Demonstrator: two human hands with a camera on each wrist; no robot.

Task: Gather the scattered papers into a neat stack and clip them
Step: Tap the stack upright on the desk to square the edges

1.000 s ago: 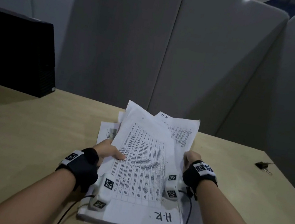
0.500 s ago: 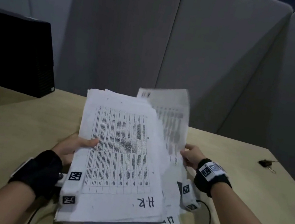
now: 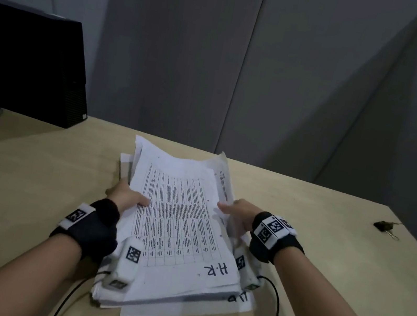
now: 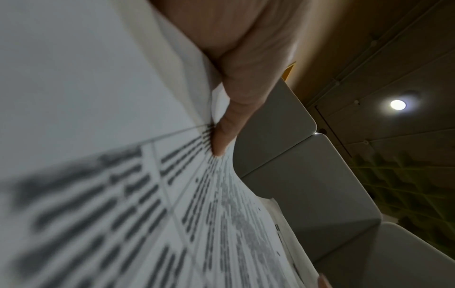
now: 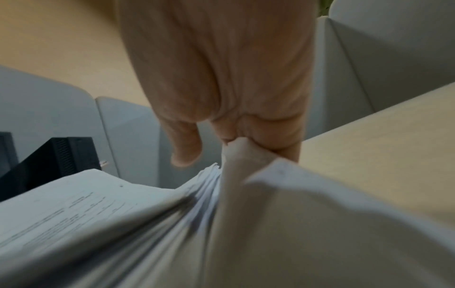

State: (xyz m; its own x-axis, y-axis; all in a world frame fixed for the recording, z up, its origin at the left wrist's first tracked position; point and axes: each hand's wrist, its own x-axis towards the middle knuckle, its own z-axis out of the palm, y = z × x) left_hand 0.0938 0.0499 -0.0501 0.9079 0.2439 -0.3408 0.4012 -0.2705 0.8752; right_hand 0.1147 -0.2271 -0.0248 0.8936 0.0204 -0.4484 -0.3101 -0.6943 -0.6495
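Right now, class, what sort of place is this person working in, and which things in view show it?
Probably an office cubicle: tall grey padded partition panels enclose a light wooden desk, a black computer tower stands at its corner, and a pile of printed white papers lies on the desk.

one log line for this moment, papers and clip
papers: uneven stack | left hand: grips left edge | right hand: grips right edge | binder clip: on table, untouched

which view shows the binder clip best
The head view: the binder clip lies alone on the desk, far right, clear of both hands. Neither wrist view shows it; both are filled with paper and fingers.
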